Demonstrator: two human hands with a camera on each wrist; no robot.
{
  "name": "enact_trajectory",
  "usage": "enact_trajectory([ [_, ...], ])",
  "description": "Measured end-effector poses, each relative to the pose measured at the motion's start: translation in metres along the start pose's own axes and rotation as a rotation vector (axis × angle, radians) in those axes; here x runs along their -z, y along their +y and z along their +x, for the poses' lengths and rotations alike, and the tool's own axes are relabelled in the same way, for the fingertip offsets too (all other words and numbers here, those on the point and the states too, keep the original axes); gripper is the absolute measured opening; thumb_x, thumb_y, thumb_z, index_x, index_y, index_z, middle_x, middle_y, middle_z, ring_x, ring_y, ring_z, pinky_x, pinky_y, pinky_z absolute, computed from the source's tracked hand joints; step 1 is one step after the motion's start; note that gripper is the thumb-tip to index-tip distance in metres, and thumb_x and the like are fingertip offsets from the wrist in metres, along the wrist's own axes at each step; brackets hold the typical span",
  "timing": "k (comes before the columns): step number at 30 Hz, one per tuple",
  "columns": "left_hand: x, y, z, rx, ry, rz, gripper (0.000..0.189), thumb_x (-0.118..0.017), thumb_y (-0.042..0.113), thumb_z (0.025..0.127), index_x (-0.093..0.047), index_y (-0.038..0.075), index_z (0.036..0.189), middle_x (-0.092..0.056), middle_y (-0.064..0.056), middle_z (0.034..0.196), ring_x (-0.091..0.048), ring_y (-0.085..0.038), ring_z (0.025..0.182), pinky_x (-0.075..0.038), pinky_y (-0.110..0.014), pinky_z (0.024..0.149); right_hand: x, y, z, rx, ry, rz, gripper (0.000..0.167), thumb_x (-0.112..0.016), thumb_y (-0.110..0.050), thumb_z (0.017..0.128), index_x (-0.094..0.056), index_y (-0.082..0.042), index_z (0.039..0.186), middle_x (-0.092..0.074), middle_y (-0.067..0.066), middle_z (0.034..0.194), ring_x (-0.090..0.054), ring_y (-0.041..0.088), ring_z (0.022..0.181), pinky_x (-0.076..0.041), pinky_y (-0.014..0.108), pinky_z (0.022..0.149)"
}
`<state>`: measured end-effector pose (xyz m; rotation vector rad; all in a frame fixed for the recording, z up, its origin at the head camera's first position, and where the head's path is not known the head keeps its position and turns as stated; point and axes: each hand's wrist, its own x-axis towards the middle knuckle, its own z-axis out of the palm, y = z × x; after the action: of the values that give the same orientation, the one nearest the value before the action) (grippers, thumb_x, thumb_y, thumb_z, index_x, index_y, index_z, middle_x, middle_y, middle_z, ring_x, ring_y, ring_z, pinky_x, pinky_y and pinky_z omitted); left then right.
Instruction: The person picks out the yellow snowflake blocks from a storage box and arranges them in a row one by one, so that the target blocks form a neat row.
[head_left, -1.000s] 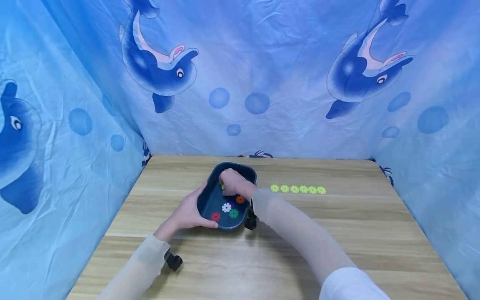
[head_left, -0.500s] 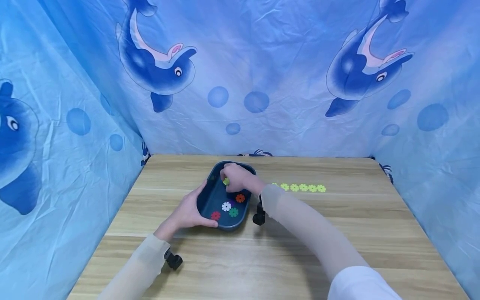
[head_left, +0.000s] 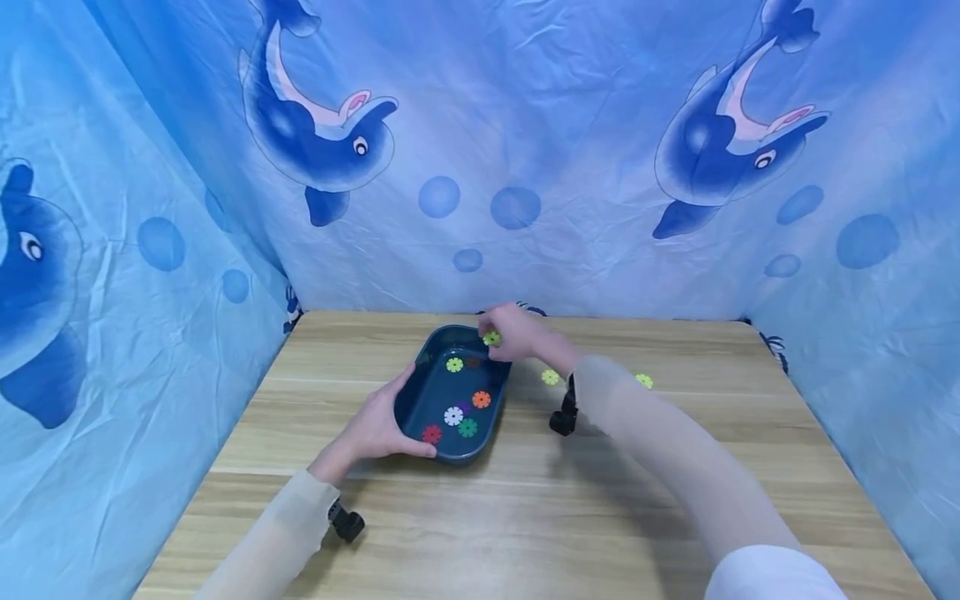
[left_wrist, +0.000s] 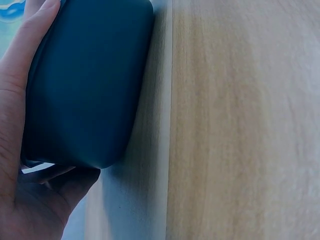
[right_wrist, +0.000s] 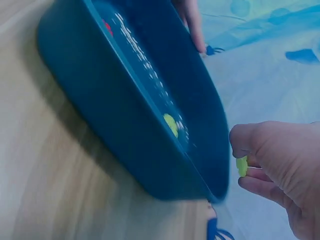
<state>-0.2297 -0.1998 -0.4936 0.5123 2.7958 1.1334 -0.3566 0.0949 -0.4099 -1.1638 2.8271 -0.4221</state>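
Note:
My left hand (head_left: 375,425) grips the dark blue plastic tray (head_left: 429,398) at its near left corner, the thumb along the near rim. In the left wrist view its fingers lie against the tray wall (left_wrist: 90,85). My right hand (head_left: 513,331) pinches a yellow-green snowflake disc (head_left: 491,338) above the tray's far right corner; the right wrist view shows this disc (right_wrist: 242,166) between thumb and fingers. Inside the tray lie another yellow-green disc (head_left: 454,365) and orange (head_left: 482,400), white (head_left: 453,416), purple, green (head_left: 468,427) and red (head_left: 431,434) ones.
On the wooden table (head_left: 480,533), a yellow-green disc (head_left: 550,377) and another yellow-green disc (head_left: 643,381) show on either side of my right forearm, which hides the stretch between them. A blue dolphin-print curtain (head_left: 480,125) surrounds the table at the back and sides.
My right hand has risen out of the tray and moved right, carrying a yellow-green disc. Its forearm now covers the middle of the disc row. The left hand and tray have stayed put.

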Motion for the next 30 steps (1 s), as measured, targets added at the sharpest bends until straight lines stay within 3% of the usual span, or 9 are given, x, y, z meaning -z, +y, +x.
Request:
enact_trajectory([
  [14, 0.0, 0.0, -0.001, 0.015, 0.003, 0.006, 0.148, -0.104, 0.051, 0.059, -0.016, 0.011, 0.172, -0.033, -0.022, 0.172, -0.043, -0.045, 0.153, -0.042, -0.066, 0.12, 0.036, 0.052, -0.052, -0.077, 0.025, 0.002, 0.031, -0.077, -0.002, 0.084, -0.076, 0.001, 0.114, -0.076, 0.016, 0.113, -0.071, 0.032, 0.104, -0.062, 0.046, 0.095],
  [24, 0.0, 0.001, 0.0, 0.008, 0.009, 0.032, 0.147, -0.103, 0.052, 0.06, -0.016, 0.01, 0.172, -0.034, -0.023, 0.171, -0.045, -0.046, 0.15, -0.044, -0.067, 0.118, 0.04, 0.093, -0.093, -0.168, 0.035, -0.023, 0.026, -0.08, -0.004, 0.085, -0.077, -0.001, 0.111, -0.075, 0.015, 0.108, -0.069, 0.033, 0.102, -0.061, 0.05, 0.094],
  [30, 0.0, 0.0, 0.0, 0.007, 0.007, 0.026, 0.147, -0.103, 0.051, 0.061, -0.015, 0.01, 0.172, -0.034, -0.023, 0.172, -0.044, -0.046, 0.151, -0.044, -0.067, 0.118, 0.043, 0.119, -0.124, -0.244, 0.06, 0.021, 0.028, -0.078, -0.003, 0.085, -0.077, 0.003, 0.112, -0.075, 0.02, 0.112, -0.07, 0.038, 0.106, -0.06, 0.055, 0.095],
])
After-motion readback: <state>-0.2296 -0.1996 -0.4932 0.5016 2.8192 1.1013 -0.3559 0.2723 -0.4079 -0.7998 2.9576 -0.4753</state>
